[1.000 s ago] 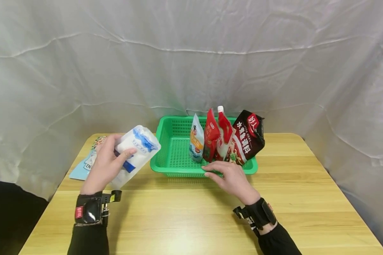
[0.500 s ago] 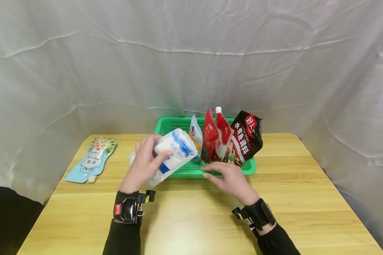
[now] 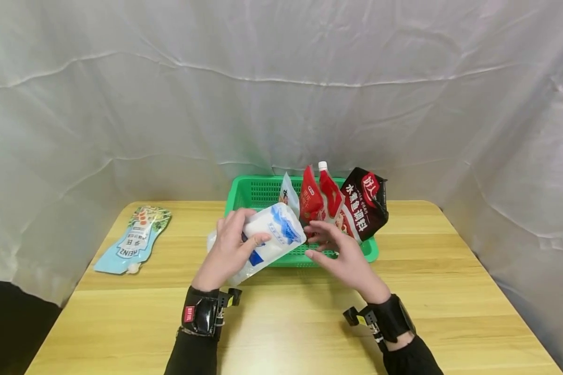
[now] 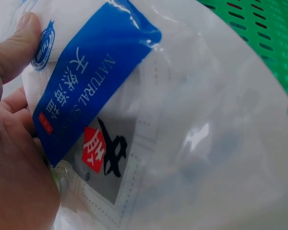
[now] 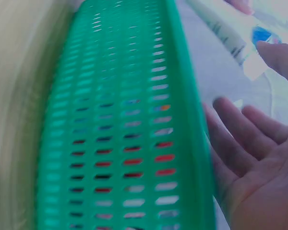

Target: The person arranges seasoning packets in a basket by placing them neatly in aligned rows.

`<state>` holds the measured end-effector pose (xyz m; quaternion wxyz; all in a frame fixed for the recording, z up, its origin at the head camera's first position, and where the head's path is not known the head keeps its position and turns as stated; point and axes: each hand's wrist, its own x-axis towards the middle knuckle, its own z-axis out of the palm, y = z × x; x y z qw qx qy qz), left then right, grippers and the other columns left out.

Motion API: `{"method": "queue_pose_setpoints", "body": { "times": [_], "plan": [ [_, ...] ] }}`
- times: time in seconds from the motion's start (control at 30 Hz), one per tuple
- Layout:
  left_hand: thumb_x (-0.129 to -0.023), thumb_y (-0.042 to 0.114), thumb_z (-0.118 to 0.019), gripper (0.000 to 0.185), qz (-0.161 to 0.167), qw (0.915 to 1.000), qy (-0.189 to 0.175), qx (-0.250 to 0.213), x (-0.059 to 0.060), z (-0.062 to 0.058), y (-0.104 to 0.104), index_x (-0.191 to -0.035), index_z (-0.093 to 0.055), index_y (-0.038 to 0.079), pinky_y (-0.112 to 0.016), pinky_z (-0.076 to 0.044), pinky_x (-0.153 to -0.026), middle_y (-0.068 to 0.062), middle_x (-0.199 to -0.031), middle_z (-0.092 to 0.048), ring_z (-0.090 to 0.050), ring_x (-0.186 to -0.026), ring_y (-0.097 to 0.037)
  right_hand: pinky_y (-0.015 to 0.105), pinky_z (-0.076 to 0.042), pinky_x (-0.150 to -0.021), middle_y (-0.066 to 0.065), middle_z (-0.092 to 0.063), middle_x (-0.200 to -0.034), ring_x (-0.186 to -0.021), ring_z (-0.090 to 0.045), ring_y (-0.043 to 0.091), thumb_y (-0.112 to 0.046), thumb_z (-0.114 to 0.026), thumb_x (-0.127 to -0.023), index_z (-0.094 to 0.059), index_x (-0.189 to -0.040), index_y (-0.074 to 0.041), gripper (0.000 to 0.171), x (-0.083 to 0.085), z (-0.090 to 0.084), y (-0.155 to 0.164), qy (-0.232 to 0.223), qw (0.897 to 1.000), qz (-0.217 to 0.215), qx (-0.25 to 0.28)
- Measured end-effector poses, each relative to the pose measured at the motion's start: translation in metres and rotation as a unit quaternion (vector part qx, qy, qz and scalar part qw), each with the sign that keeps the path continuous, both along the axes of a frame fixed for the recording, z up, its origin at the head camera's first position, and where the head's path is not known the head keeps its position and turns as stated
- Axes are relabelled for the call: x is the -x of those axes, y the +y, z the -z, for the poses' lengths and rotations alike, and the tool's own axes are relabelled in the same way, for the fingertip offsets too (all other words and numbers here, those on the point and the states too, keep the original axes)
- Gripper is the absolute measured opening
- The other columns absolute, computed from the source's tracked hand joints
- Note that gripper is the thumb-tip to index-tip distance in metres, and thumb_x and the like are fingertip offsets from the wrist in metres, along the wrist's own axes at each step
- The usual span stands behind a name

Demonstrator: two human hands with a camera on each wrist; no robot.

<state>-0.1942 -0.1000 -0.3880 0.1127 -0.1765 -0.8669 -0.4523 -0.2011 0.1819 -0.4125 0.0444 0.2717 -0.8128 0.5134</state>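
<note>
My left hand (image 3: 227,250) grips a white and blue bag of sea salt (image 3: 277,229), thumb on its printed face. The bag is tilted over the front of the green basket (image 3: 234,195). In the left wrist view, a blue "natural" label (image 4: 81,81) shows on the clear wrapper. My right hand (image 3: 346,258) hovers by the basket's front rim, its fingers spread and loosely bent near the bag's right end. Inside the basket stand a pale blue pouch (image 3: 288,194), a red pouch (image 3: 311,197), a red pouch with white cap (image 3: 330,192) and a black seasoning bag (image 3: 368,200).
A light blue Heinz spout pouch (image 3: 133,239) lies flat on the wooden table (image 3: 281,323) at the left. Behind the basket hangs a grey cloth (image 3: 281,120). The basket's slotted side (image 5: 120,120) fills much of the right wrist view.
My left hand has carried the salt bag from the left, over the Heinz pouch, to the basket's front. My right hand has lifted off the basket rim and its fingers have spread.
</note>
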Motion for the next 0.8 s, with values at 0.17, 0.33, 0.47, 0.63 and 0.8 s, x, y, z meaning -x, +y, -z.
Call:
{"method": "queue_pose_setpoints", "body": {
  "times": [0.17,0.33,0.47,0.63,0.8],
  "plan": [
    [-0.097,0.037,-0.074,0.05,0.002,0.9999,0.008,0.013,-0.001,-0.002,0.003,-0.135,-0.055,0.012,-0.036,-0.043,-0.076,-0.005,-0.119,-0.06,-0.04,-0.108,-0.026,0.03,-0.06,-0.091,0.016,-0.058,-0.146,-0.118,-0.066,0.031,-0.004,-0.076,-0.095,-0.045,-0.152,-0.003,0.065,-0.001,-0.015,-0.011,-0.012,0.999,0.015,0.048],
    [-0.097,0.036,-0.074,0.047,0.012,0.9993,0.021,0.028,-0.002,-0.002,0.006,-0.133,-0.056,0.012,-0.038,-0.04,-0.078,-0.006,-0.121,-0.062,-0.042,-0.109,-0.026,0.03,-0.059,-0.092,0.014,-0.056,-0.148,-0.118,-0.064,0.028,-0.008,-0.077,-0.094,-0.046,-0.153,-0.01,0.067,-0.001,-0.027,-0.021,-0.035,0.998,0.026,0.054],
    [-0.097,0.035,-0.074,0.044,0.023,0.9983,0.036,0.041,0.0,-0.001,0.008,-0.131,-0.058,0.012,-0.038,-0.037,-0.081,-0.004,-0.118,-0.063,-0.044,-0.106,-0.023,0.031,-0.061,-0.088,0.011,-0.056,-0.147,-0.116,-0.064,0.029,-0.011,-0.078,-0.095,-0.047,-0.153,-0.01,0.066,-0.001,-0.032,-0.029,-0.049,0.998,0.017,0.047],
    [-0.095,0.032,-0.076,0.044,0.038,0.9959,0.061,0.056,0.001,0.0,0.01,-0.129,-0.059,0.01,-0.04,-0.034,-0.088,-0.003,-0.116,-0.064,-0.048,-0.102,-0.02,0.032,-0.063,-0.082,0.014,-0.059,-0.134,-0.109,-0.066,0.031,-0.009,-0.076,-0.095,-0.047,-0.153,-0.006,0.065,-0.001,-0.031,-0.033,-0.074,0.996,-0.001,0.044],
    [-0.094,0.031,-0.078,0.046,0.049,0.9944,0.063,0.069,0.0,0.0,0.011,-0.129,-0.06,0.009,-0.042,-0.036,-0.093,-0.004,-0.12,-0.065,-0.051,-0.106,-0.022,0.031,-0.063,-0.079,0.015,-0.064,-0.123,-0.108,-0.068,0.029,-0.01,-0.077,-0.095,-0.051,-0.149,-0.005,0.061,-0.003,-0.029,-0.032,-0.082,0.996,0.005,0.031]
  ]
}}
